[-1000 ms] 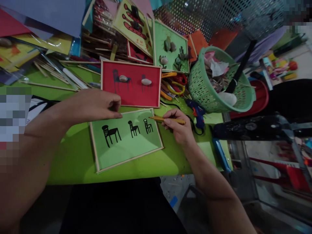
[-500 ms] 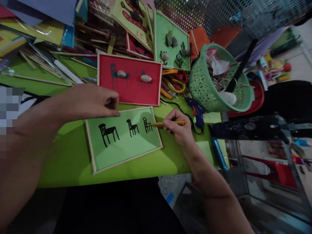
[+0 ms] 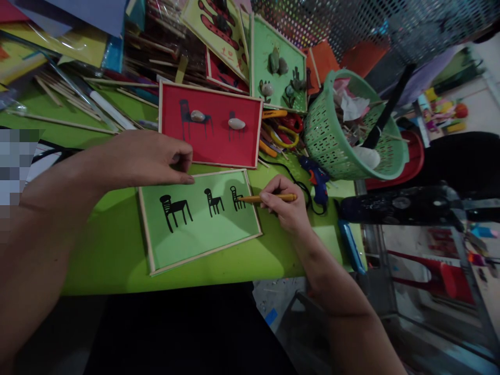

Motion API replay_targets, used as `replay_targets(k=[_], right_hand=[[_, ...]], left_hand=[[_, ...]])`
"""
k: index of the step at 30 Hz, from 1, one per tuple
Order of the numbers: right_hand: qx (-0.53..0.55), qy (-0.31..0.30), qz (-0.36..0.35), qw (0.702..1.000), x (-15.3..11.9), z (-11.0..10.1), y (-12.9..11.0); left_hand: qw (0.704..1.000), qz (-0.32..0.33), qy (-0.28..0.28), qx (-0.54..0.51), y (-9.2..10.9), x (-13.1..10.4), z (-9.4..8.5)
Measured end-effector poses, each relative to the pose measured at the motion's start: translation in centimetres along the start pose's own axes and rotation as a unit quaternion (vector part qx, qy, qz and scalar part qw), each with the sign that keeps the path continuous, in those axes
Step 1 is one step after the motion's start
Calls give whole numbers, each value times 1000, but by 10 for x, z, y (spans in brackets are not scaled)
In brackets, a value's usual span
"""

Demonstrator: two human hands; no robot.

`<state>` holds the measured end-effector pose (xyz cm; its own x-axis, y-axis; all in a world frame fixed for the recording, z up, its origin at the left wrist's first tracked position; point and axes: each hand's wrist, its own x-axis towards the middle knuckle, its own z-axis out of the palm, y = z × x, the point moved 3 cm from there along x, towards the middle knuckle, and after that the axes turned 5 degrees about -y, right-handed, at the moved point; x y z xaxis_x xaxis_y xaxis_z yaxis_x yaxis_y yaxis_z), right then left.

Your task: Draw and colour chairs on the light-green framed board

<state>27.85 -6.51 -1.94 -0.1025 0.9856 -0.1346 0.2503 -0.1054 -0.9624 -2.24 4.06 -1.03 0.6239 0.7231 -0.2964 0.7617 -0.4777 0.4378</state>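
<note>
A light green card (image 3: 195, 237) with thin wooden strips along its edges lies on the table in front of me. Three black chairs are drawn across it in a row, the largest at the left. My right hand (image 3: 283, 203) pinches a yellow-brown pen (image 3: 250, 198), its tip at the rightmost chair drawing (image 3: 237, 198). Along the card's upper edge rests my left hand (image 3: 156, 159), fingers loosely curled and the thumb stretched apart from them at the wooden strip. Just beyond is a red framed card (image 3: 211, 140) with two stones on chair drawings.
A green basket (image 3: 324, 140) of scraps stands at the right, with a blue glue gun (image 3: 318, 182) and scissors (image 3: 287, 136) near it. Wooden sticks (image 3: 70, 99) and coloured paper crowd the left. Behind lie a green picture (image 3: 287, 78) and a yellow one (image 3: 219, 31).
The pen tip has shifted slightly left on the rightmost chair. My left hand stays at the card's upper edge. The whole view has shifted a little.
</note>
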Motion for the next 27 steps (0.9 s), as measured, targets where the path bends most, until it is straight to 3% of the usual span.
replay_targets(k=[7, 12, 15, 27], right_hand=[[8, -6, -8, 1000, -1, -1, 3], [-10, -9, -9, 1000, -2, 0, 2], [-12, -11, -6, 1000, -1, 1, 0], [-18, -11, -7, 1000, -3, -1, 1]], left_hand=[[999, -28, -14, 5, 3, -1, 0], [999, 31, 25, 2, -2, 0, 1], [999, 47, 21, -6, -4, 2, 2], [1000, -2, -7, -12, -1, 0, 1]])
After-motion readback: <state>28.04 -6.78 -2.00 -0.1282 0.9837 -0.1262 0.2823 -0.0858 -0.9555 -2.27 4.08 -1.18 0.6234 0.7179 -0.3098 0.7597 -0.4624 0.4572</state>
